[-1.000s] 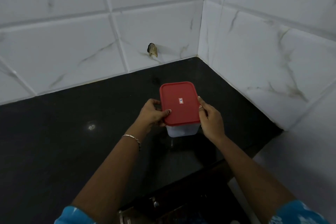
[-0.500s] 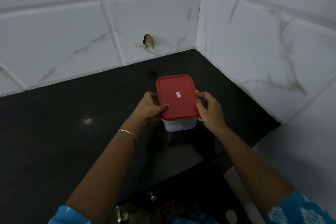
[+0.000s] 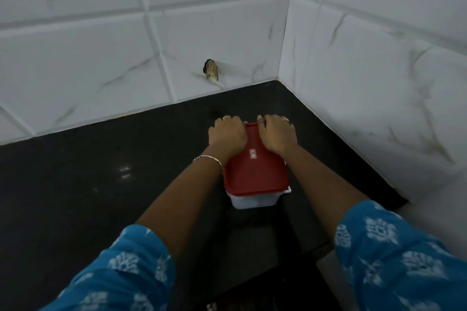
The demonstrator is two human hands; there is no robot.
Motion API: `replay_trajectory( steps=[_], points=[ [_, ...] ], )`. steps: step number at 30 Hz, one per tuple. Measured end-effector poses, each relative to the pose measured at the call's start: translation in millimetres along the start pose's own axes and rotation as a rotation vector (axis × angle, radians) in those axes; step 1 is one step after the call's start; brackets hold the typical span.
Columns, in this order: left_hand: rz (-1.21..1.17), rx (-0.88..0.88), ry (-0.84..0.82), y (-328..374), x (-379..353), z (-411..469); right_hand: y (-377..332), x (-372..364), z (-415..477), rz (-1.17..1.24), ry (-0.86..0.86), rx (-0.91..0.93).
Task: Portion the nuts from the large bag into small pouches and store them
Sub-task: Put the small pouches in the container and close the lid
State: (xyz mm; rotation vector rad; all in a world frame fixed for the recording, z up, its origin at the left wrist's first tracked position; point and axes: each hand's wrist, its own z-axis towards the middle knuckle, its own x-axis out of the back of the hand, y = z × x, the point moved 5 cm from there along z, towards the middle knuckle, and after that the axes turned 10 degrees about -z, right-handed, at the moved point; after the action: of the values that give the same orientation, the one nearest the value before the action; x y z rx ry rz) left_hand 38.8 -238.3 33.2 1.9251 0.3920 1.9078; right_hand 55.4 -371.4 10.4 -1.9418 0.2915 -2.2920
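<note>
A whitish plastic container (image 3: 252, 201) stands on the black counter (image 3: 101, 184), closed by a red lid (image 3: 255, 177); its contents cannot be made out. At the container's far end, the left hand (image 3: 227, 135) and right hand (image 3: 276, 135) lie side by side, fingers curled over the lid's far edge, gripping it. Beyond the container, tiled walls (image 3: 227, 20) meet in a corner.
</note>
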Motion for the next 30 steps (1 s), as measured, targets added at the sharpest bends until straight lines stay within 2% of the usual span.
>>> replay_trajectory(
  steps=[8, 19, 24, 27, 30],
  points=[
    [0.036, 0.01, 0.003, -13.5, -23.2, 28.1, -1.2, -23.4, 20.7, 0.067, -0.147, 0.012],
    [0.054, -0.029, -0.009, -13.4, -33.3, 42.0, -3.4, -26.2, 22.9, 0.055, -0.15, 0.06],
    [0.176, -0.121, -0.056, -6.7, -33.8, 44.1, -4.3, -26.9, 24.8, 0.036, -0.142, 0.086],
    [0.268, -0.157, -0.022, -6.8, -36.1, 44.3, -7.8, -24.2, 25.4, -0.032, -0.089, 0.126],
    [0.282, -0.177, -0.008, -6.8, -35.8, 43.5, -8.8, -25.0, 27.6, -0.023, -0.112, 0.137]
  ],
)
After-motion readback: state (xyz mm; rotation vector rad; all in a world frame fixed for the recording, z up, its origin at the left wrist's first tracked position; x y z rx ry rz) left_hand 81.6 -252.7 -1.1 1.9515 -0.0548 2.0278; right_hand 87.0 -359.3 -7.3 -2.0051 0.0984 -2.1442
